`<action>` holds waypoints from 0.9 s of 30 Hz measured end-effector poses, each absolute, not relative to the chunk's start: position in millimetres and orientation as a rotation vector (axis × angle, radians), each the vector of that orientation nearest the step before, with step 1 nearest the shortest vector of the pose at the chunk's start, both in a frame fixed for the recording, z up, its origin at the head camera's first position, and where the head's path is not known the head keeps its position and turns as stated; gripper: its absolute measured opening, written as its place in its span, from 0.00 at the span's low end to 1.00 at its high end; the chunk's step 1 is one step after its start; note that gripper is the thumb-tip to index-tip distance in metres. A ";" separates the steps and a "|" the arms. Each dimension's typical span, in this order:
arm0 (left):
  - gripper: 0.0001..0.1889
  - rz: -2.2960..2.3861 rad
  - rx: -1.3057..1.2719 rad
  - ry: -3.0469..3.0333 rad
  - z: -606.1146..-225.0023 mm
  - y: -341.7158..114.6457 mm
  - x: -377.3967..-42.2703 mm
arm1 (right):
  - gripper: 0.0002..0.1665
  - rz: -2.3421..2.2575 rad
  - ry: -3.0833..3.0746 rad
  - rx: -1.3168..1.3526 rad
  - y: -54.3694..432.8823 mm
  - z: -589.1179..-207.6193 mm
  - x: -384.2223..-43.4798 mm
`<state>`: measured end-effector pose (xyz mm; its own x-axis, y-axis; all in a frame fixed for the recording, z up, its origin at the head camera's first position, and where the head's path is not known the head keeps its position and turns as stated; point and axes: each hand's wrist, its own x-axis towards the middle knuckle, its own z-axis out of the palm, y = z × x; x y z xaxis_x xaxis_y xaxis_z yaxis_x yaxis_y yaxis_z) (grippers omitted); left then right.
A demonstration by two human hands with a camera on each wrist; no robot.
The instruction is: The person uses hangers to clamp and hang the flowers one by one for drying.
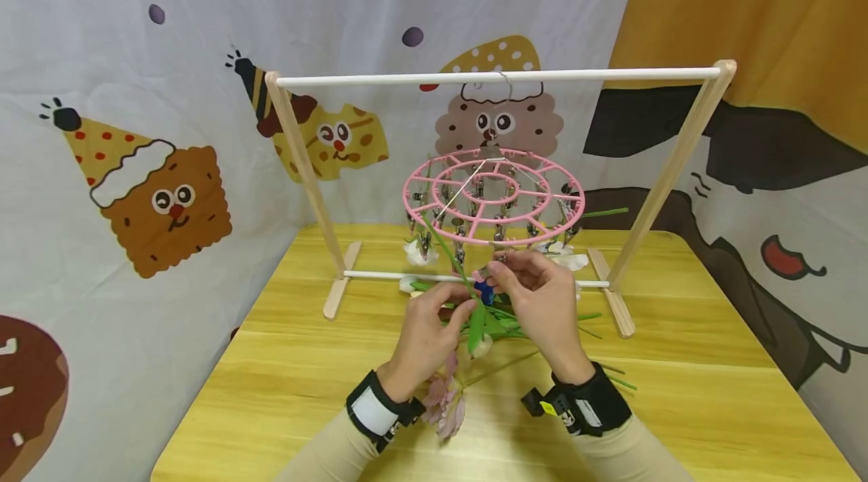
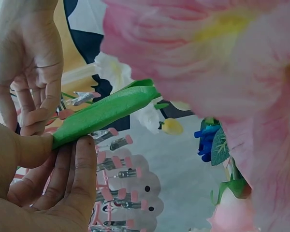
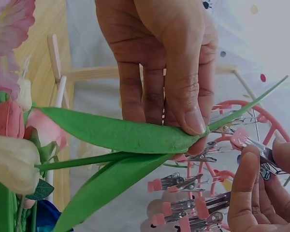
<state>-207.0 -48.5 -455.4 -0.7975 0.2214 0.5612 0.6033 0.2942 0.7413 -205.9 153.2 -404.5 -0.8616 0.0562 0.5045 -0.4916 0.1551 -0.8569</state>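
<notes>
My left hand (image 1: pixel 434 320) pinches the stem of a white tulip (image 3: pixel 14 164) between thumb and fingers, just where its green leaves (image 3: pixel 116 133) begin. The bloom points down toward the table and the thin stem rises toward the rack. Close beside it, my right hand (image 1: pixel 545 305) pinches a metal clip (image 3: pixel 253 147) with pink tips, at the near side of a round pink hanging rack (image 1: pixel 485 242). The stem's upper end stands clear of that clip in the right wrist view. Many similar clips (image 2: pixel 121 142) dangle from the rack's rings.
A wooden stand (image 1: pixel 667 173) with a white top bar (image 1: pixel 380 80) carries the rack by a hook. White flowers (image 1: pixel 420 252) hang under it. On the wooden table (image 1: pixel 271 392) lie a large pink flower (image 1: pixel 444 407), a blue flower (image 1: pixel 484 292) and several green stems. Behind hangs a printed curtain (image 1: pixel 339 7).
</notes>
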 end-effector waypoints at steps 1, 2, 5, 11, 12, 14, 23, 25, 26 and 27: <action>0.05 -1.515 -0.742 -2.220 -455.6 -48.0 -207.1 | 0.11 1.758 -2.021 0.411 154.0 -404.7 -206.1; 0.05 -1.520 -0.741 -2.221 -455.8 -47.5 -207.3 | 0.11 1.758 -2.026 0.404 154.9 -404.7 -206.1; 0.05 -1.524 -0.738 -2.227 -455.2 -46.2 -207.2 | 0.11 1.757 -2.045 0.381 157.2 -404.8 -205.4; 0.05 -1.528 -0.739 -2.227 -453.9 -43.0 -207.2 | 0.12 1.756 -2.054 0.335 161.2 -405.4 -204.5; 0.05 -1.529 -0.741 -2.227 -454.0 -42.4 -207.3 | 0.11 1.760 -2.049 0.327 161.8 -405.6 -204.5; 0.05 -1.529 -0.741 -2.232 -453.9 -41.5 -207.6 | 0.10 1.771 -2.035 0.317 162.9 -406.2 -205.0; 0.05 -1.515 -0.746 -2.242 -451.2 -37.1 -207.6 | 0.08 1.794 -1.987 0.307 164.2 -406.3 -207.8; 0.05 -1.512 -0.744 -2.241 -449.9 -35.8 -207.6 | 0.08 1.800 -1.986 0.309 164.3 -405.9 -208.2; 0.05 -1.512 -0.744 -2.241 -449.4 -35.2 -207.6 | 0.09 1.806 -1.986 0.308 164.4 -405.9 -208.2; 0.04 -1.512 -0.743 -2.240 -449.1 -34.6 -207.7 | 0.09 1.812 -1.988 0.307 164.5 -406.0 -208.3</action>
